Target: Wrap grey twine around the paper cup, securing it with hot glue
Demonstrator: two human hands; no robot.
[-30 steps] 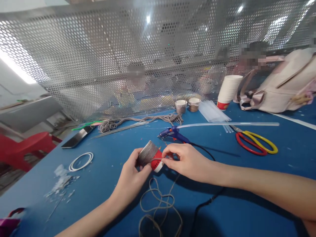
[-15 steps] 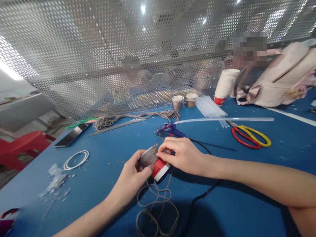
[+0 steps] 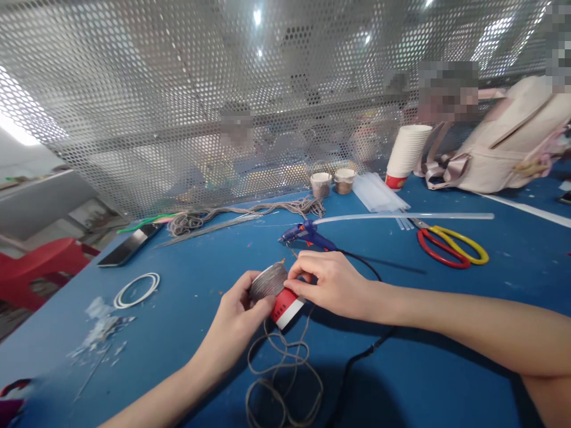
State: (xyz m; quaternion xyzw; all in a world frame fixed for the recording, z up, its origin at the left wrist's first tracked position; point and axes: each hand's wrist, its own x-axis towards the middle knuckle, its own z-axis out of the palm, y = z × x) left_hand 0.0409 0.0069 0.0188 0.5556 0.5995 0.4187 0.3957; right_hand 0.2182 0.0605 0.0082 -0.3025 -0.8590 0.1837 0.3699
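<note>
Lower centre of the frame, the left hand [image 3: 244, 310] curls round one tilted paper cup [image 3: 281, 304]; the right hand [image 3: 329, 280] pinches grey cord [image 3: 285, 364] against its side. The cup is probably light and easily dented, best held gently around its cord-wrapped part. The bench [image 3: 191, 300] also carries two small tubs [image 3: 320, 186], one glue gun [image 3: 307, 232] and one pair of scissors [image 3: 450, 252].

The paper cup [image 3: 285, 305] is wrapped in rough, matt cord [image 3: 269, 282]. Smooth plastic is seen on the glue gun [image 3: 308, 230].
</note>
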